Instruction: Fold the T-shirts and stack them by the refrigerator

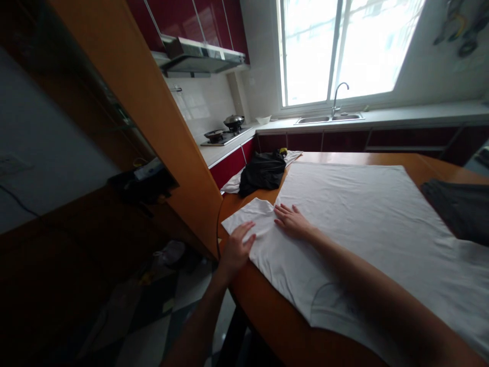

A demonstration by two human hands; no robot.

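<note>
A white T-shirt [355,204] lies spread out on the wooden table [263,300], its neckline toward the near edge. One sleeve points left, toward the table's rounded rim. My left hand [237,247] rests at the lower edge of that sleeve, fingers stretched out over the cloth. Flat on the shirt, where the sleeve meets the body, lies my right hand [291,221] with its fingers extended. My right forearm crosses above the shirt and hides part of the collar area. Small wrinkles run through the cloth around both hands.
A heap of black clothing [263,171] with some white cloth lies at the table's far left. Folded dark grey clothing [460,209] sits at the right. An orange wooden panel [153,117] stands left of the table. Behind are a stove [225,136] and a sink [313,120].
</note>
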